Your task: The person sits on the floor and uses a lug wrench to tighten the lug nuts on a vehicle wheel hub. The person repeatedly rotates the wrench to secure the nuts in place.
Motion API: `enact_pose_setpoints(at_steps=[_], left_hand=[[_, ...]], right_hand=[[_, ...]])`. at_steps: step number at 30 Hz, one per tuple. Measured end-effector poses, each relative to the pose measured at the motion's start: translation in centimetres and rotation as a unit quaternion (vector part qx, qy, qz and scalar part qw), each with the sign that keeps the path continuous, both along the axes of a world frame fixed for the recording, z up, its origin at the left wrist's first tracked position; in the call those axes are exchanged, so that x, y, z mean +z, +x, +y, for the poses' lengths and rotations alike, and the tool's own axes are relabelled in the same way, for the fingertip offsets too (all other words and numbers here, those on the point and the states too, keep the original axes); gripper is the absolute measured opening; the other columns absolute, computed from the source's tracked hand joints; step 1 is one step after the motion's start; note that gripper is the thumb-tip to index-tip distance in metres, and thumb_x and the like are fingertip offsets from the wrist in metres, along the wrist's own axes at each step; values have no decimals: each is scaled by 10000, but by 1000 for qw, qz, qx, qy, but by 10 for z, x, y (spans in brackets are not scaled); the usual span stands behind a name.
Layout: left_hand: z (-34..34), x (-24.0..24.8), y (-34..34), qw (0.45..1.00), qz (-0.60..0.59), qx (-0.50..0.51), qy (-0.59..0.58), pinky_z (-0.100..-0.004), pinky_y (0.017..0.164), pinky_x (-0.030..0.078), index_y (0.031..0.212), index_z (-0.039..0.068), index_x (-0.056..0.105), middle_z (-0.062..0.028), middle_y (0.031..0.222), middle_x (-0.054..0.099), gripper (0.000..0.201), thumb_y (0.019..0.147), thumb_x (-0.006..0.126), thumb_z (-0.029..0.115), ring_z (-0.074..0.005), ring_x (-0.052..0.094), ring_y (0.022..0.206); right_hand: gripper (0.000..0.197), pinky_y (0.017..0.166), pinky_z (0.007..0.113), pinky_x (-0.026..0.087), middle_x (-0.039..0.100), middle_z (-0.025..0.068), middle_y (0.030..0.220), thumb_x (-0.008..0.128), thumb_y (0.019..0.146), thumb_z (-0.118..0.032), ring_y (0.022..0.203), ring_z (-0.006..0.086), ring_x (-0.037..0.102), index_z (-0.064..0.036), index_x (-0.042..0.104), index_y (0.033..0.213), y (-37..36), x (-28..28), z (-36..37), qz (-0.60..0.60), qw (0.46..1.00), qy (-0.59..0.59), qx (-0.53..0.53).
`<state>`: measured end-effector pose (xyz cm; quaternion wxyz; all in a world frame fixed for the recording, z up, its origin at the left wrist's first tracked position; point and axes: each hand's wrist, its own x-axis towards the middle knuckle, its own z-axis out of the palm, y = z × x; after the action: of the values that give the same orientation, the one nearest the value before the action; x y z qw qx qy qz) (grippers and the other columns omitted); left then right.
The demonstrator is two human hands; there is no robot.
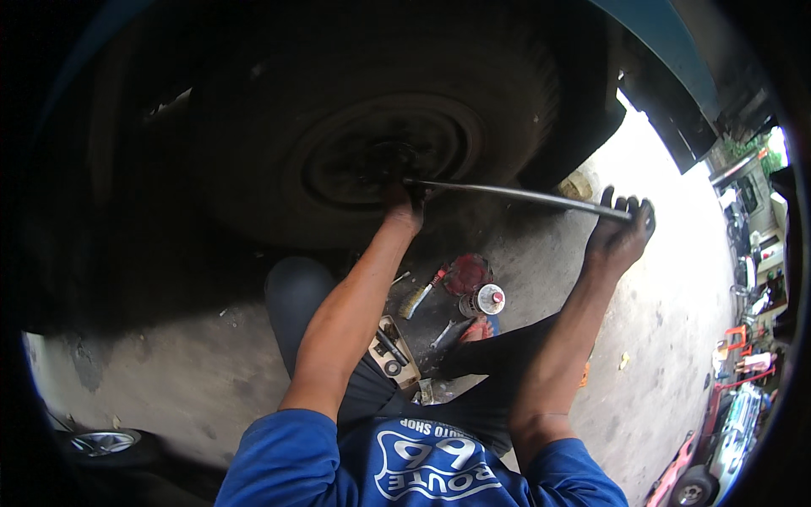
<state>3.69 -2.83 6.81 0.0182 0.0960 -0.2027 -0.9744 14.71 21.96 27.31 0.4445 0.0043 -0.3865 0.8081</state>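
A long metal wrench bar (515, 194) runs from the dark wheel hub (393, 160) out to the right. My right hand (623, 232) is closed on its outer end, the fingers showing above the bar. My left hand (405, 209) is closed at the inner end, beside the hub. Deep shadow hides most of its fingers and whatever joins the bar to the wheel. The big tyre (473, 93) stands upright under the vehicle's body, in front of me.
Between my legs are a brush (416, 301), a dark red round thing (467, 274), a white-topped can (488, 300) and a box (407, 373) with dark parts. A loose wheel (106, 443) lies at the lower left. Parked vehicles (735, 435) stand far right.
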Motion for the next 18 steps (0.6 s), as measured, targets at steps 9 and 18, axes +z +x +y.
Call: enact_pose_setpoints(at_steps=[9,18], left_hand=[[-10,14,8,998,-13,24,-63,-277,574,405,1114,167,586,9,1004,601,260,1006,531,398,-121,526,708],[-4,-2,-8,953,-63,107,-277,-332,750,507,1379,114,499,-37,1238,582,486,1013,520,433,-171,588,956]], right_hand=[[258,853,373,584,683,153,1021,614,993,-195,974,245,691,2,628,1160,43,56,10,-143,841,519,-60],[466,999,557,424,581,221,1282,700,886,-260,1203,465,507,-68,605,1299,-31,-126,98,-478,460,726,-183]])
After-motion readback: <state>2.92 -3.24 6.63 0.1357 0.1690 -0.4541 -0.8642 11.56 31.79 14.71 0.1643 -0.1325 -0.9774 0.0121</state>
